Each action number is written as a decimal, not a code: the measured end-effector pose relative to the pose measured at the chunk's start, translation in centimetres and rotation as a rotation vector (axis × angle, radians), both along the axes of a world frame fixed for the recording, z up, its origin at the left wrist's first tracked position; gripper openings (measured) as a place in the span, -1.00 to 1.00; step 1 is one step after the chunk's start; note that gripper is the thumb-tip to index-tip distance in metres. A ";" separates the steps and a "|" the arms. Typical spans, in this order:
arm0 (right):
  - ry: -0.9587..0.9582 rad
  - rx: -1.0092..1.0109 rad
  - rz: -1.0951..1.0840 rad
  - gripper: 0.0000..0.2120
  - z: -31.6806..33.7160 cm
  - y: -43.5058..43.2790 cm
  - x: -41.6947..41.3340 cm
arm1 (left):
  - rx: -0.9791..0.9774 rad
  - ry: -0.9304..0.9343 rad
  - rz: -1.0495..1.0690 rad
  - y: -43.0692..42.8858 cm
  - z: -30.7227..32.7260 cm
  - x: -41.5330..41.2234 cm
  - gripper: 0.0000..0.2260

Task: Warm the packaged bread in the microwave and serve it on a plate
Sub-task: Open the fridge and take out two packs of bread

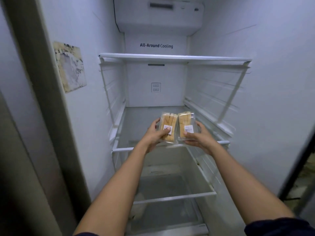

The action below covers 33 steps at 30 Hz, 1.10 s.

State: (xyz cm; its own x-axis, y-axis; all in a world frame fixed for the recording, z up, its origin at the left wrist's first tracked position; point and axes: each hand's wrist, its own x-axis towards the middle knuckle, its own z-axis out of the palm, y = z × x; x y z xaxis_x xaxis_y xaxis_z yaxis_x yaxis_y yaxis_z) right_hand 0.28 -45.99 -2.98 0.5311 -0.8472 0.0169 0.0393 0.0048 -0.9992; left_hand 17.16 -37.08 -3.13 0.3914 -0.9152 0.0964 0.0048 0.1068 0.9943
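Observation:
Two clear plastic packs of sliced bread are held side by side just above the front of the fridge's middle glass shelf (129, 133). My left hand (156, 135) grips the left bread pack (168, 127), thumb pressed on its white label. My right hand (198, 137) grips the right bread pack (185, 126) from its right side, thumb near its label. Both forearms reach forward into the open fridge.
The fridge interior is white, with an upper glass shelf (173, 57) above and a lower shelf (173, 197) below. A torn, stained sticker (70, 67) clings to the left inner wall. The door frame (42, 103) stands at left, the door's edge (300, 160) at right.

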 end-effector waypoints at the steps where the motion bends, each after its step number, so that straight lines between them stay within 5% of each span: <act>1: -0.012 -0.018 0.000 -0.25 0.1 0.6 -0.5 | -0.022 -0.007 -0.019 0.7 -0.1 -0.4 -0.38; 6: -0.108 -0.069 -0.007 -0.22 0.0 4.9 -2.4 | -0.089 0.008 -0.045 4.8 -0.6 -1.8 -0.12; 12: -0.081 -0.205 -0.046 -0.20 -1.7 11.7 -5.6 | -0.220 0.050 -0.091 10.3 -2.3 -4.5 -0.34; 33: -0.214 -0.279 0.109 -0.13 0.0 35.2 -19.0 | -0.351 0.140 0.094 38.4 -1.1 -16.9 -0.37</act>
State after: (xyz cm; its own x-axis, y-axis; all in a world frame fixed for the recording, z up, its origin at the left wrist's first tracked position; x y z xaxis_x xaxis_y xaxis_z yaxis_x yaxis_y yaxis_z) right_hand -18.74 -10.76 -3.00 0.5775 -0.7329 0.3597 0.2623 -0.2506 -0.9319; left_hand 0.27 1.27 -4.27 0.5037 -0.7955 0.3368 0.1122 0.4469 0.8875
